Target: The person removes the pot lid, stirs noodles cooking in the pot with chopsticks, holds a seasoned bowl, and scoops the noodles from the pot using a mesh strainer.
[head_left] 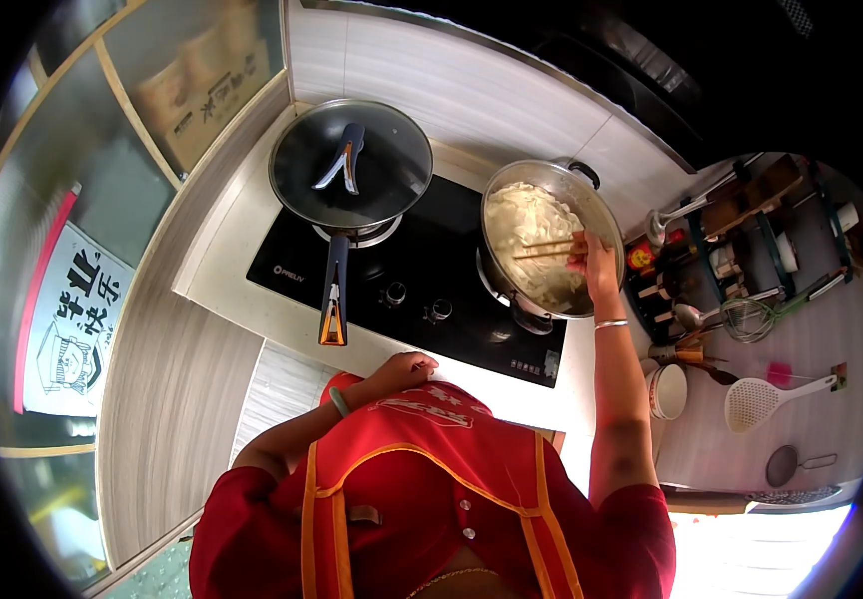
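Note:
My right hand (589, 258) is closed around a pair of wooden chopsticks (546, 250). Their tips reach into pale, wide strips of food, which look like noodles (531, 222), in a steel pot (602, 222) on the right side of the stove. Near the counter's front edge, close to my red apron (421, 429), my left hand (409, 371) rests with its fingers curled, and nothing shows in it. A wok with a long handle (335, 290) stands on the left burner under a dark glass lid (301, 170).
Two knobs sit at the front of the black stove (391, 324). On the right wall hang a whisk (748, 317), a white slotted turner (756, 401) and a small strainer (783, 465). Bowls (667, 391) stand right of my right forearm. Glass-fronted cabinets (62, 120) line the left.

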`<state>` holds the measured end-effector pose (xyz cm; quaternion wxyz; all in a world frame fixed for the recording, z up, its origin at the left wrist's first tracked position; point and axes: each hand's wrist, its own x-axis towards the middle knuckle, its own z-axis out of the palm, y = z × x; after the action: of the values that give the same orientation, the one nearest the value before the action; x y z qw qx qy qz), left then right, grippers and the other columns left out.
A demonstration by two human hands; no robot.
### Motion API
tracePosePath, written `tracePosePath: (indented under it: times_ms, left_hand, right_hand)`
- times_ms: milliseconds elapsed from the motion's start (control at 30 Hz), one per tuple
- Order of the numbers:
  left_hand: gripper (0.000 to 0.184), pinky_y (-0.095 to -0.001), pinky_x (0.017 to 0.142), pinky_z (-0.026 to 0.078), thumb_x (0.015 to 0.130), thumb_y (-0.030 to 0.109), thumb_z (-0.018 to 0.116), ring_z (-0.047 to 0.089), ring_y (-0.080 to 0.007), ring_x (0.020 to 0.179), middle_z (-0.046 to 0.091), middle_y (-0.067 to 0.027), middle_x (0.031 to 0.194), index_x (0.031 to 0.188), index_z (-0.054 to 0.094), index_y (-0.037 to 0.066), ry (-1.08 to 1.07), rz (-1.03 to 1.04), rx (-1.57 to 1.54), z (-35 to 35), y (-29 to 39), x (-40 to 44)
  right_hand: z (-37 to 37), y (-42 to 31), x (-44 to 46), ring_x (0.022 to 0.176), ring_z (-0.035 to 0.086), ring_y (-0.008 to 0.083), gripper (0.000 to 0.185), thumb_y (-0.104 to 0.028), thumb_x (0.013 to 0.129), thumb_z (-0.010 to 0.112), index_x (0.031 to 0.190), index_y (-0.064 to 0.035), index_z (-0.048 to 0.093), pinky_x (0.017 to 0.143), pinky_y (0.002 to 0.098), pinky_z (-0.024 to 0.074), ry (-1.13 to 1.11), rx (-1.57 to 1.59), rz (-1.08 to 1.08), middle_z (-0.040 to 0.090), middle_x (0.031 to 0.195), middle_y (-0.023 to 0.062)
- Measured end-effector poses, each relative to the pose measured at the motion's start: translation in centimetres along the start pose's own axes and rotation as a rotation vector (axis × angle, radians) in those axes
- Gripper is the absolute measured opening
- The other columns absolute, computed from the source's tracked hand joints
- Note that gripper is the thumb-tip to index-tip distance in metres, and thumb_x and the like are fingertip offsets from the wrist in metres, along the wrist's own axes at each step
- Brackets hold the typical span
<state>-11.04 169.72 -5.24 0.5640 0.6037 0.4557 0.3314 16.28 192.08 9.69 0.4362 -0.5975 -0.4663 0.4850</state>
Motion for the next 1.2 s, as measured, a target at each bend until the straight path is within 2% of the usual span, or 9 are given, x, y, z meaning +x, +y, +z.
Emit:
tracePosePath:
  times_ms: [100, 267, 433, 533, 733, 833, 967, 1100, 1200]
  left_hand:
    - [0.026, -0.0254, 0.064, 0.044, 0.084, 0.022, 0.049, 0.055, -0.0129, 0.069, 0.06, -0.0074, 0.078, 0.098, 0.057, 0.002, 0.008, -0.039, 0.036, 0.1, -0.3, 0.0]
    - [0.026, -0.0253, 0.067, 0.044, 0.085, 0.022, 0.048, 0.056, -0.0132, 0.074, 0.06, -0.0067, 0.082, 0.1, 0.057, 0.003, -0.007, -0.105, 0.002, -0.2, 0.2, -0.4]
    - [0.025, -0.0247, 0.065, 0.044, 0.084, 0.022, 0.049, 0.056, -0.013, 0.069, 0.06, -0.0065, 0.076, 0.098, 0.058, 0.003, 0.015, -0.104, -0.025, -0.7, 0.6, -0.5]
    - [0.024, -0.0251, 0.066, 0.044, 0.084, 0.021, 0.05, 0.056, -0.0131, 0.071, 0.06, -0.007, 0.078, 0.098, 0.057, 0.003, 0.014, -0.076, -0.003, -0.9, 0.4, -0.7]
    - [0.024, -0.0253, 0.07, 0.045, 0.081, 0.019, 0.054, 0.056, -0.0145, 0.076, 0.059, -0.0074, 0.084, 0.097, 0.056, 0.001, -0.019, -0.105, -0.04, -1.2, 1.2, -0.8]
    - [0.022, -0.025, 0.069, 0.045, 0.075, 0.019, 0.062, 0.056, -0.0134, 0.075, 0.059, -0.0062, 0.081, 0.086, 0.055, 0.002, -0.022, -0.174, -0.063, -1.4, 1.8, -0.9]
    - [0.022, -0.0251, 0.06, 0.043, 0.074, 0.021, 0.064, 0.053, -0.0123, 0.065, 0.057, -0.0055, 0.072, 0.08, 0.053, 0.003, 0.023, -0.163, -0.014, -1.3, 0.4, -1.4]
    - [0.022, -0.0255, 0.057, 0.042, 0.073, 0.022, 0.066, 0.052, -0.0118, 0.064, 0.057, -0.0051, 0.069, 0.077, 0.054, 0.004, 0.017, -0.276, 0.015, -2.0, 2.4, -2.5]
    - [0.022, -0.0252, 0.057, 0.042, 0.073, 0.021, 0.066, 0.052, -0.0114, 0.064, 0.056, -0.005, 0.069, 0.079, 0.054, 0.004, -0.003, -0.306, -0.002, -2.3, 3.2, -2.7]
  right_hand:
    - [1.9, -2.5, -0.3, 0.046, 0.05, 0.011, 0.026, -0.023, 0.086, 0.043, 0.085, -0.0017, 0.057, 0.04, 0.0228, 0.0411, -0.058, -0.079, -0.181, 0.052, 0.063, 0.0035]
    - [5.2, -2.5, -2.2, 0.049, 0.051, 0.0099, 0.024, -0.024, 0.085, 0.046, 0.092, -0.0045, 0.058, 0.044, 0.023, 0.0416, -0.398, -0.5, -0.104, 0.056, 0.071, 0.0029]
    - [1.7, 2.6, 1.6, 0.05, 0.052, 0.0126, 0.026, -0.027, 0.084, 0.049, 0.088, -0.0034, 0.059, 0.051, 0.0239, 0.0417, -0.223, -0.791, -0.701, 0.057, 0.067, 0.003]
    - [-1.3, 1.6, 2.1, 0.049, 0.052, 0.0123, 0.026, -0.027, 0.083, 0.05, 0.086, -0.0024, 0.059, 0.049, 0.0234, 0.0414, -0.086, -0.808, -0.448, 0.057, 0.065, 0.0027]
    - [-6.1, -1.3, 3.4, 0.042, 0.043, 0.0085, 0.023, -0.025, 0.085, 0.05, 0.078, -0.0044, 0.056, 0.038, 0.0227, 0.0341, 0.219, -0.304, -0.386, 0.051, 0.058, 0.0022]
    - [-8.8, 0.9, 6.0, 0.041, 0.041, 0.0087, 0.023, -0.024, 0.086, 0.047, 0.079, -0.0041, 0.055, 0.036, 0.0229, 0.0315, 0.166, -0.357, -0.348, 0.05, 0.06, 0.0027]
    - [-7.4, 5.1, 10.0, 0.04, 0.042, 0.0103, 0.023, -0.023, 0.086, 0.048, 0.076, -0.0031, 0.054, 0.036, 0.0232, 0.0335, 0.275, -0.301, -0.255, 0.049, 0.058, 0.0025]
    - [-5.1, 7.1, 13.5, 0.054, 0.052, 0.0137, 0.019, -0.021, 0.082, 0.053, 0.079, -0.0027, 0.055, 0.051, 0.0268, 0.0481, 0.136, 0.147, -0.076, 0.055, 0.066, 0.0045]
    - [1.3, 2.5, 9.6, 0.051, 0.05, 0.0124, 0.022, -0.018, 0.084, 0.05, 0.07, -0.0012, 0.052, 0.048, 0.0254, 0.0443, 0.208, 0.228, -0.123, 0.05, 0.06, 0.0048]
